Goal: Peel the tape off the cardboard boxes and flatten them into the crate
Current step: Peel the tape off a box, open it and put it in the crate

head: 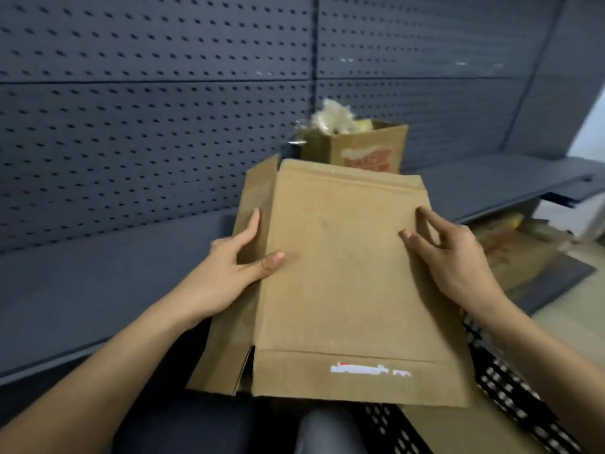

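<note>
Flattened box lying across lap, long axis running away from person. Left hand gripping left edge, thumb on top. Right hand resting half-bent fingertips on right side; grip under edge unclear. Crate sitting low right, partly under box, nearer right hand.

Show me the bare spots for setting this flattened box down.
Bare: the dark grey shelf left of the flattened brown cardboard box, below the pegboard wall, and its stretch right of the open red-printed cardboard box. Crowded: lower right, with the black perforated crate and loose flat cardboard.
</note>
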